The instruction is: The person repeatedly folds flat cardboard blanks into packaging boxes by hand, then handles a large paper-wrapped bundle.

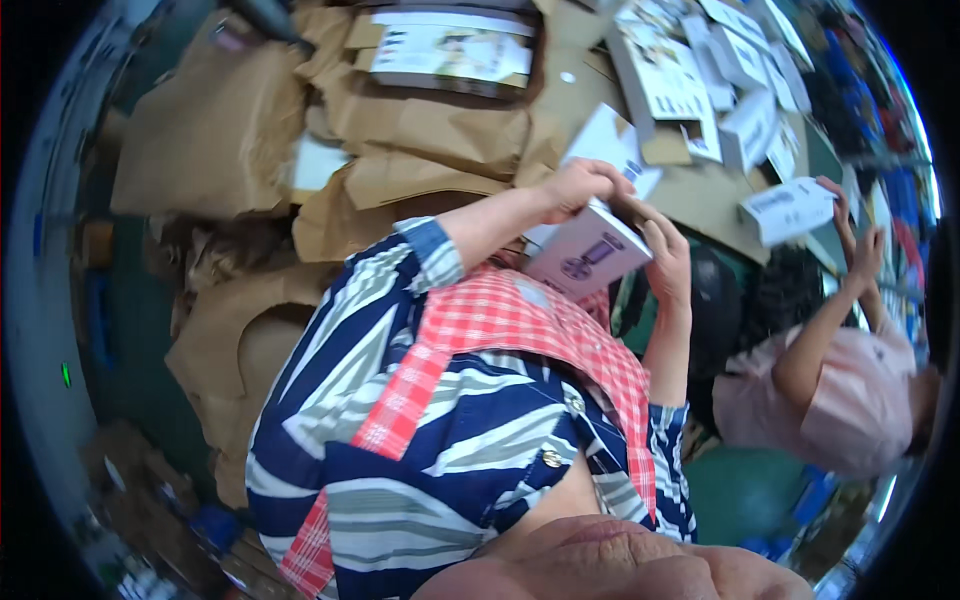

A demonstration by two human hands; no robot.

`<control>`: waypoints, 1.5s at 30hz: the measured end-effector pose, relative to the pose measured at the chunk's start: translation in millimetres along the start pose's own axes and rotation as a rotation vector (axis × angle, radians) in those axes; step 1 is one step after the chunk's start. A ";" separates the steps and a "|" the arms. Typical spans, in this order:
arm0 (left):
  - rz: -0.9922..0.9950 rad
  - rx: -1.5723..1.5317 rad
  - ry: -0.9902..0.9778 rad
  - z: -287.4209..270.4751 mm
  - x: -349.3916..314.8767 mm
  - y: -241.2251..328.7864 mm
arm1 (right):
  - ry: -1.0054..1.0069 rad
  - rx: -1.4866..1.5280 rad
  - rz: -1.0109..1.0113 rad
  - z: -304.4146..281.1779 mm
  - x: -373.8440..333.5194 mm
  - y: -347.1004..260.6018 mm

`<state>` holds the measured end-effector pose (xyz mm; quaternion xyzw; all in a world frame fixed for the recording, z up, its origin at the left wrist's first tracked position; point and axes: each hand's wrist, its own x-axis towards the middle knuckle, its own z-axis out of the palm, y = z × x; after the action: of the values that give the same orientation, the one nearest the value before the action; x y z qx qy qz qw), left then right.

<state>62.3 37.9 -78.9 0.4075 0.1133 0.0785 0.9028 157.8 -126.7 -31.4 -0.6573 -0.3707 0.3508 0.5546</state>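
Observation:
A small white carton (592, 258) with purple print is held upright in front of my chest. My left hand (582, 188) is closed at its top edge, the fingers bent over the end flap. The right hand (664, 246) grips the same carton at its upper right, its fingers reaching toward the left ones. The fingertips meet at the top of the carton, so the flap there is partly hidden. Just beyond my left hand, a flat white carton (612, 140) lies on the table.
Brown paper (430, 130) surrounds a printed box (455, 52) at the far left. A large brown bag (205, 130) stands further left. Several white cartons (748, 128) are heaped on the table (575, 50) at the far right. A co-worker at right holds another white carton (790, 210).

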 end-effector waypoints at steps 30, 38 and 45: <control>0.287 -0.500 0.941 -223.9 -29.7 101.1 | 0.045 0.326 0.348 -2.1 33.3 69.4; 0.086 -0.408 0.855 -240.0 -17.9 118.2 | 0.115 0.362 0.442 12.1 18.4 81.9; 0.378 -0.406 0.894 -243.6 0.7 105.4 | 0.080 0.290 0.434 16.2 17.2 85.5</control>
<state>-7.6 282.1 -156.0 0.1642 0.3943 0.4263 0.7974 160.3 -113.4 -119.0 -0.6483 -0.1446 0.4849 0.5689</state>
